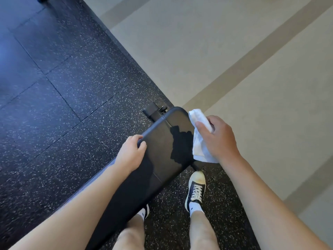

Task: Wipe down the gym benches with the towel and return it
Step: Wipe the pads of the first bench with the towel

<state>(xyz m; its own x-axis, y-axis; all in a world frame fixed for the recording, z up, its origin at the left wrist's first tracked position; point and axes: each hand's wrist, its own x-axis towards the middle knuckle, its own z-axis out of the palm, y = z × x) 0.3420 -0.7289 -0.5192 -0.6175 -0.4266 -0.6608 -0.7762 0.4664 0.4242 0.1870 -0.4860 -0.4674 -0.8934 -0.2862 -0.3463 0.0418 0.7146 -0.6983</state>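
Black speckled rubber floor [63, 91] meets pale carpet [234, 60] along a diagonal edge, and the surface [167, 141], a black padded one, stretches away from you between your arms. Your right hand [218, 139] grips the white towel [199, 141], fingers curled round it, at the pad's right edge, cloth hanging down below your palm. Your left hand [132, 152] clamps the pad's left edge. A sneaker [195, 190] stands just beside the pad.
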